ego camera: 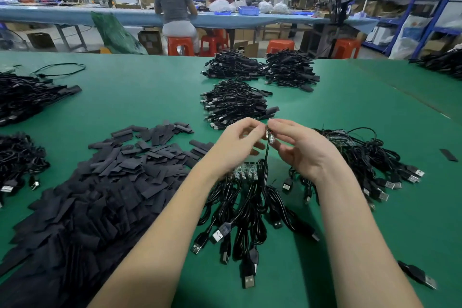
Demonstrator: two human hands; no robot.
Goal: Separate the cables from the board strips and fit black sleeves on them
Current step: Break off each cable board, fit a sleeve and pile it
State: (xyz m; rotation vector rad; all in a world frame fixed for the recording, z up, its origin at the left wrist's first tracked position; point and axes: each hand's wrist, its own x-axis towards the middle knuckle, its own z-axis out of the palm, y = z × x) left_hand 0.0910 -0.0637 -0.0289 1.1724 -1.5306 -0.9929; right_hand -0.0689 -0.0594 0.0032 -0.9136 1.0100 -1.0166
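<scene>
Landmark: the green surface (150, 97), everything placed relative to it

Biggest item on it: the heap of flat black sleeves (100, 190), at the surface's near-left area, spilling off the bottom edge of view. Piles of finished cables (232, 105) sit toward the surface's far middle, sleeves already on, more of the same at its far-left edge. A bundle of unprocessed cables (362, 157) still joined to strips lies at the surface's right-middle

Near centre of the surface: a board strip (246, 170) with several black USB cables (250, 212) fanned out toward the near edge, partly under the left wrist

Above that strip, both hands are raised off the surface. Left hand (235, 147) and right hand (302, 147) meet fingertip to fingertip on one small board piece (269, 136), its cable hanging straight down to the bundle. Each grip is a thumb-and-fingertip pinch on that piece, other fingers loosely curled. Too small to tell if the piece is fully snapped free of any neighbour

Judged step: separation, one cable's board end being broken out or just freed. No sleeve in either hand, so sleeving of this one is not yet done

Next move likely calls for: one hand keeping the pinch on the board end, the other reaching to the sleeve heap at near-left, taking a single sleeve, opening its flat mouth and sliding it over the board. Risk: picking up two stuck sleeves, or snagging the sleeve on the board's corners
</scene>
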